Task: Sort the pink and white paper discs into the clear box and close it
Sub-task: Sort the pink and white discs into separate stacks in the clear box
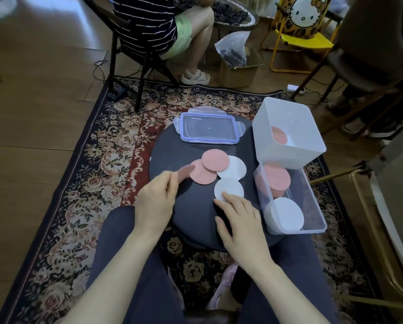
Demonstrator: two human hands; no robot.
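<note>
I judge the sorting about half done. On my right, the long clear plastic box (312, 206) sits on the edge of the round dark stool top (172, 146) and already holds two upright stacks: pink paper discs (276, 178) at its far end and white paper discs (285, 215) at its near end. It is open; its clear lid with the blue rim (209, 129) lies flat at the far side of the stool top, well apart from the box.

Four loose discs remain on the stool top: a pink disc (215, 160) overlapping a second pink disc (201, 175), a white disc (235, 170) tucked partly under the top pink one, and another white disc (228, 189) nearest me.

My left hand (156, 202) pinches a blurred pink disc (185, 173) at its fingertips. My right hand (240, 220) lies flat with relaxed fingers, one fingertip touching the near white disc's edge, grasping nothing.

Behind the clear box, a white opaque plastic tub (296, 148) leans over its far end, with one pink disc (279, 135) inside.

Left, as I judge: the loose discs, the tub's disc, then the lid.
</note>
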